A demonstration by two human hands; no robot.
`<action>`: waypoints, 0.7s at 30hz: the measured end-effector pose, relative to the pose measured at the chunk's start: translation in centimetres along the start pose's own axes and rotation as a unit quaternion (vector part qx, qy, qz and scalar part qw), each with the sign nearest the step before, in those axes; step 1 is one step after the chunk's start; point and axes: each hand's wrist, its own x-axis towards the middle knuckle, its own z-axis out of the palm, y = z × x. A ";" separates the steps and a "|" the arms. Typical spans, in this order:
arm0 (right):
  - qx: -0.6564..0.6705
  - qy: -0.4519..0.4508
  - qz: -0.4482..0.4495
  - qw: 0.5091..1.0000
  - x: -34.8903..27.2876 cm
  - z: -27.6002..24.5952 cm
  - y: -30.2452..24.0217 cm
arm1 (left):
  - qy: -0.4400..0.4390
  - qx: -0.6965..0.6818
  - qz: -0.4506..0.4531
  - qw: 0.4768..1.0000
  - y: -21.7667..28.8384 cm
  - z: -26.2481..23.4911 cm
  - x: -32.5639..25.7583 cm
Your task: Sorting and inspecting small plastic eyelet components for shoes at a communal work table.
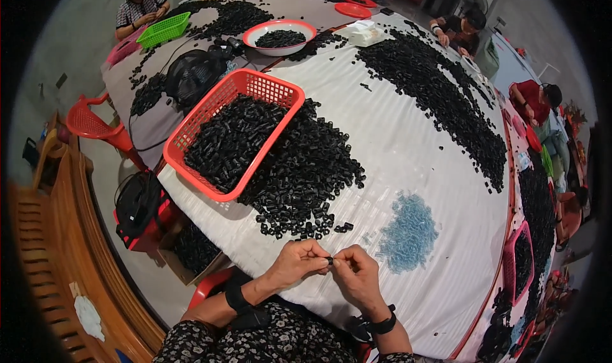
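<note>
My left hand (297, 264) and my right hand (357, 275) meet over the near edge of the white-covered table, fingertips pinched together. Between them is a small black cylindrical part (329, 260), gripped from both sides; its far details are covered by my fingers. Just beyond my left hand spreads a heap of loose black cylindrical parts (312, 172). A red plastic basket (223, 196) full of similar black parts stands beside that heap, to the left. Right of my right hand lies a pile of small clear bluish pieces (409, 232).
A broad heap of black parts (440, 95) covers the far right of the table. A red-rimmed bowl (303, 28), a black fan (197, 73) and a green basket (164, 30) stand farther back. Other people sit around the tables. A wooden bench (95, 254) is at left.
</note>
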 end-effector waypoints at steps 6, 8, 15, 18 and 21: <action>-0.143 0.023 -0.094 0.985 0.1 0.4 -0.5 | -0.039 -0.071 -0.026 0.996 -0.8 -1.0 0.1; -0.118 0.013 -0.066 0.991 0.0 0.1 -0.5 | -0.039 -0.056 -0.029 0.997 -0.8 -0.8 -0.1; -0.075 0.009 0.027 0.997 -0.9 0.5 -1.2 | -0.019 -0.022 0.006 1.000 -1.1 -0.6 0.1; 0.017 0.026 0.073 0.997 -0.9 0.6 -1.5 | -0.054 -0.025 -0.022 0.998 -1.2 -0.7 0.1; 0.092 -0.021 0.151 0.984 -0.8 -0.1 -2.1 | -0.075 -0.049 -0.012 0.996 -1.3 -0.8 -0.2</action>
